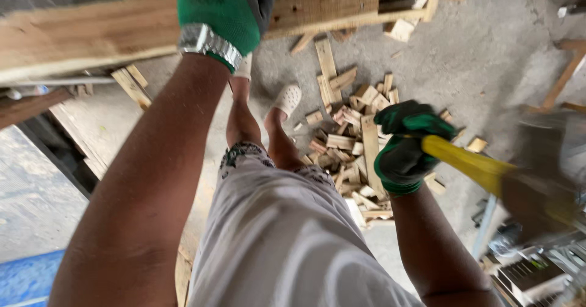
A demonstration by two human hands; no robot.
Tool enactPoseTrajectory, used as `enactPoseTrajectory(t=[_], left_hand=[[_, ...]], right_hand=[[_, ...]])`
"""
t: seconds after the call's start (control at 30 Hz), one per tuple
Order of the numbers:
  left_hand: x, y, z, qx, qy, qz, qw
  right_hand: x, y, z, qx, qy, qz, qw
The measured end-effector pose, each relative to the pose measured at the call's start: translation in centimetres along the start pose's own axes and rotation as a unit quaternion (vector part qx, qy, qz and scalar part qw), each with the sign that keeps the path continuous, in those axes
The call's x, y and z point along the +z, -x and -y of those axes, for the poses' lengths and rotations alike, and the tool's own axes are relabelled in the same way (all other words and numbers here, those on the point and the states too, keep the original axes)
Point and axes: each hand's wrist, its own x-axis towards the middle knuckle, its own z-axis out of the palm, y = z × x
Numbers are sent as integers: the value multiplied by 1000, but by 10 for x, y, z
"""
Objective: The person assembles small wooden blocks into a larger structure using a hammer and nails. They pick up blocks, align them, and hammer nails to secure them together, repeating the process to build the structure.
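My left hand (220, 14), in a green and black glove, presses on a long wooden plank (91, 35) that runs across the top of the view. My right hand (406, 145), in a matching glove, grips the yellow handle of a hammer (470, 163). The hammer's head end to the right is a dark blur. Below me are my legs in light patterned shorts and white clogs (287, 99).
A heap of short wood offcuts (351, 151) lies on the concrete floor just ahead of my feet. More boards (131, 84) lie under the plank at left. A long wood strip (564, 78) is at the right. Tools and metal parts (531, 273) sit at the bottom right.
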Motion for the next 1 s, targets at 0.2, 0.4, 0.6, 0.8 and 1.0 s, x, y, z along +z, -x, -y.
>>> enactPoseTrajectory(t=[0.2, 0.4, 0.6, 0.8, 1.0], left_hand=[[-14, -5, -6, 2, -72, 3, 997], [-31, -3, -18, -26, -121, 29, 992], [-34, -13, -18, -34, -105, 65, 992], [-25, -31, -3, -39, -89, 116, 989], [-38, -29, -5, 26, -71, 128, 989]], right_hand=[[-14, 14, -24, 336, 188, 50, 922], [-23, 10, -32, 428, 161, -28, 889], [-9, -2, -41, 462, 181, -22, 868], [2, -15, -42, 403, 293, 59, 865], [9, -23, -46, 341, 301, 104, 885]])
